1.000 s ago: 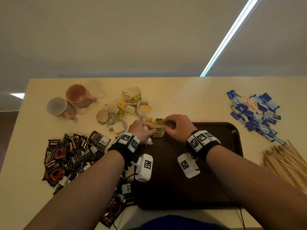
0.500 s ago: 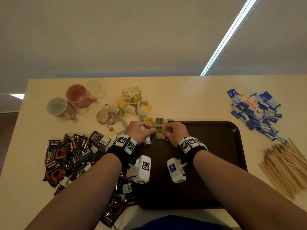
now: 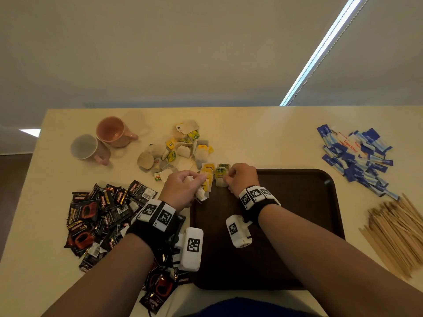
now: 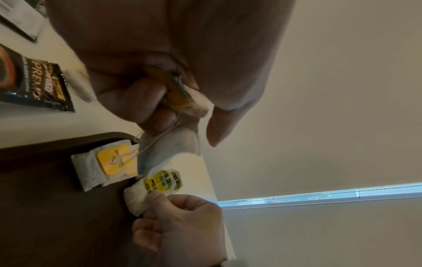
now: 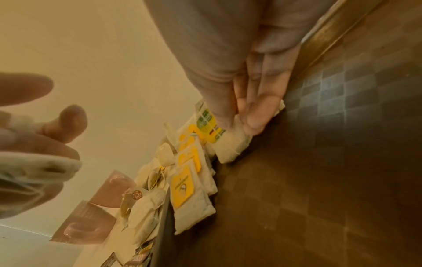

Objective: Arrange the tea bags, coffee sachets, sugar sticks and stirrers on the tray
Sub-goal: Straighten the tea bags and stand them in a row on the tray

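Left hand (image 3: 183, 187) clutches bunch of tea bags (image 4: 182, 101) over brown tray (image 3: 297, 202) far-left corner. Right hand (image 3: 242, 177) pinches green-tagged tea bag (image 4: 146, 191) flat beside yellow-tagged row (image 5: 187, 173). Bags light, limp, strings likely to snag: best pinched at pouch body, not tag.

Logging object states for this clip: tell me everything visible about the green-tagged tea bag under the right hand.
The green-tagged tea bag is a white, soft paper pouch with a yellow-green printed tag lying on top and a thin string. It lies flat in the far left corner of the dark brown tray, beside a row of yellow-tagged tea bags. The right hand pinches it with curled fingers. A second green tag shows just behind it.
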Demonstrator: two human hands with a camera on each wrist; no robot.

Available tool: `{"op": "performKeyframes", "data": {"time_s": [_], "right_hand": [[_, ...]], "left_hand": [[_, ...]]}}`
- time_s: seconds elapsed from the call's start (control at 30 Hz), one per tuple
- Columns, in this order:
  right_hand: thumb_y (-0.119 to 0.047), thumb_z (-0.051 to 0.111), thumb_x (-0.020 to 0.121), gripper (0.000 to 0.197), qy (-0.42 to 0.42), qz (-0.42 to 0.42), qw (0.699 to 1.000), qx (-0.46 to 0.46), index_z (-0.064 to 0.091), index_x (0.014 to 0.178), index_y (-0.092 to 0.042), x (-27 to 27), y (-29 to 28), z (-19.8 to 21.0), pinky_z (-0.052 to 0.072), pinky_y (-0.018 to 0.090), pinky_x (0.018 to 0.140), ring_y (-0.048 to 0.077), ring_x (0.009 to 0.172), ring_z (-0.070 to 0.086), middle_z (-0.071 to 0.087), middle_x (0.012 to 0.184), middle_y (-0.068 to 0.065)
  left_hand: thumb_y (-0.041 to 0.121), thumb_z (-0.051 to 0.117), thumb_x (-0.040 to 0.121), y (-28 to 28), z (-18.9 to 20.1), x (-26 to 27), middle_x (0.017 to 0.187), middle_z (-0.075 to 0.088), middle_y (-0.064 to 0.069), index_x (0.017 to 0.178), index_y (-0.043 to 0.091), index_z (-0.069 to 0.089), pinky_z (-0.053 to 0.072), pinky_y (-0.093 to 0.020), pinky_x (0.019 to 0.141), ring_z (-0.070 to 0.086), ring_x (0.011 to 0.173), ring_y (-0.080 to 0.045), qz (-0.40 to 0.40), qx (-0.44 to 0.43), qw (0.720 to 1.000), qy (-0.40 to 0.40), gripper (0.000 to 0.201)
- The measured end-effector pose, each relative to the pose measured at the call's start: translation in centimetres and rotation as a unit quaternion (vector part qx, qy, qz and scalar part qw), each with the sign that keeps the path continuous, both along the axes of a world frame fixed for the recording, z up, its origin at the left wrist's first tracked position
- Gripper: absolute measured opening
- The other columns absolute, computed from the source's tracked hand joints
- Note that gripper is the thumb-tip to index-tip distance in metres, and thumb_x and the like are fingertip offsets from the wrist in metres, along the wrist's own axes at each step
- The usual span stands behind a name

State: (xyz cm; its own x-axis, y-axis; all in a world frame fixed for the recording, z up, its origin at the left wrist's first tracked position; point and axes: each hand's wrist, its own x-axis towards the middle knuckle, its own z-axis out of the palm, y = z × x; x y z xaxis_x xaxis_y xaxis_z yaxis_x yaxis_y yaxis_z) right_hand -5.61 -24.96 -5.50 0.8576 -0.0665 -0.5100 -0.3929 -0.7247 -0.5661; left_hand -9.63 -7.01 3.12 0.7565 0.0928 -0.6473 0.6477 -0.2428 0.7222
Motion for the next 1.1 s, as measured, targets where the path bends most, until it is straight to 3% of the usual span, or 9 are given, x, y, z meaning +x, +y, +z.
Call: {"op": "performKeyframes", "data": {"time_s": [0.1, 0.23, 0.4, 0.5, 0.63, 0.73, 0.83, 1.0, 1.1], "right_hand": [[-0.026, 0.069, 0.087, 0.019, 0.022, 0.004, 1.000, -0.011, 0.067, 0.072, -0.015, 0.1, -0.2, 0.4, 0.062, 0.042, 0.073, 0.027, 0.072, 0.071, 0.071, 0.075, 0.010], [-0.027, 0.067, 0.088, 0.021, 0.000, 0.009, 1.000, -0.005, 0.067, 0.071, -0.016, -0.3, -0.7, 1.9, 0.062, 0.041, 0.072, 0.025, 0.070, 0.071, 0.071, 0.076, 0.007], [-0.040, 0.060, 0.095, 0.029, -0.074, 0.102, 0.982, 0.140, 0.073, 0.085, -0.016, -2.3, -0.6, 7.4, 0.059, 0.038, 0.071, 0.014, 0.066, 0.066, 0.070, 0.070, 0.000], [-0.041, 0.065, 0.092, 0.027, -0.070, 0.159, 0.960, 0.218, 0.074, 0.094, -0.016, -3.6, -0.6, 9.7, 0.055, 0.027, 0.068, 0.009, 0.069, 0.065, 0.072, 0.079, 0.000], [-0.038, 0.077, 0.082, 0.029, -0.071, 0.190, 0.954, 0.222, 0.074, 0.102, -0.017, -4.9, -0.7, 10.6, 0.055, 0.030, 0.071, 0.016, 0.076, 0.067, 0.073, 0.085, 0.001], [-0.028, 0.076, 0.084, 0.018, -0.090, 0.174, 0.953, 0.230, 0.077, 0.098, -0.016, -5.4, -0.9, 11.3, 0.053, 0.028, 0.076, 0.013, 0.078, 0.067, 0.074, 0.085, 0.000], [-0.019, 0.074, 0.087, 0.011, -0.107, 0.134, 0.951, 0.256, 0.076, 0.091, -0.009, -5.9, -0.9, 12.0, 0.054, 0.024, 0.070, 0.006, 0.068, 0.066, 0.072, 0.078, -0.001], [-0.010, 0.068, 0.091, 0.009, -0.071, 0.050, 0.953, 0.291, 0.068, 0.092, -0.001, -6.1, -1.3, 12.7, 0.060, 0.043, 0.067, 0.026, 0.064, 0.070, 0.073, 0.079, 0.016], [-0.007, 0.066, 0.092, 0.005, -0.084, 0.030, 0.951, 0.297, 0.066, 0.087, -0.006, -6.1, -1.9, 13.5, 0.060, 0.033, 0.062, 0.021, 0.062, 0.070, 0.072, 0.077, 0.013]], "left_hand": [[0.021, 0.061, 0.096, -0.1, 0.6, -0.5, 0.072, 0.058, -0.012, 0.093, 0.008, 0.070, 0.033, -0.021, 0.039, 0.046, 0.049, -0.015, 0.033, -0.043, 0.998, 0.018, 0.016], [0.004, 0.038, 0.094, -0.4, 1.9, -1.2, 0.081, 0.058, -0.017, 0.094, 0.004, 0.065, 0.036, -0.023, 0.043, 0.049, 0.053, -0.017, 0.117, -0.146, 0.981, 0.045, 0.027], [0.006, 0.038, 0.095, -0.6, 3.3, -2.1, 0.086, 0.063, -0.016, 0.104, 0.003, 0.063, 0.045, -0.028, 0.052, 0.054, 0.060, -0.019, 0.176, -0.230, 0.956, 0.054, 0.027], [-0.005, 0.036, 0.092, -0.8, 4.0, -2.3, 0.098, 0.062, -0.019, 0.113, 0.001, 0.060, 0.054, -0.030, 0.058, 0.059, 0.068, -0.020, 0.179, -0.263, 0.947, 0.047, 0.032], [-0.012, 0.041, 0.095, -1.2, 4.7, -3.0, 0.107, 0.064, -0.023, 0.115, 0.004, 0.059, 0.059, -0.032, 0.066, 0.063, 0.075, -0.021, 0.186, -0.299, 0.935, 0.038, 0.031], [-0.012, 0.041, 0.096, -1.4, 5.0, -3.6, 0.113, 0.064, -0.024, 0.117, 0.005, 0.058, 0.060, -0.035, 0.071, 0.067, 0.075, -0.021, 0.194, -0.328, 0.924, 0.033, 0.032], [-0.010, 0.040, 0.098, -1.4, 5.4, -4.3, 0.105, 0.063, -0.022, 0.118, 0.006, 0.057, 0.061, -0.035, 0.067, 0.062, 0.078, -0.023, 0.187, -0.345, 0.920, 0.023, 0.030], [-0.007, 0.040, 0.100, -1.0, 5.5, -5.5, 0.107, 0.066, -0.021, 0.119, 0.008, 0.058, 0.063, -0.040, 0.069, 0.070, 0.084, -0.029, 0.184, -0.348, 0.919, 0.011, 0.030], [-0.005, 0.038, 0.101, -0.5, 5.6, -6.0, 0.114, 0.067, -0.019, 0.117, 0.009, 0.058, 0.063, -0.045, 0.072, 0.072, 0.090, -0.031, 0.184, -0.362, 0.914, 0.015, 0.029]]}}
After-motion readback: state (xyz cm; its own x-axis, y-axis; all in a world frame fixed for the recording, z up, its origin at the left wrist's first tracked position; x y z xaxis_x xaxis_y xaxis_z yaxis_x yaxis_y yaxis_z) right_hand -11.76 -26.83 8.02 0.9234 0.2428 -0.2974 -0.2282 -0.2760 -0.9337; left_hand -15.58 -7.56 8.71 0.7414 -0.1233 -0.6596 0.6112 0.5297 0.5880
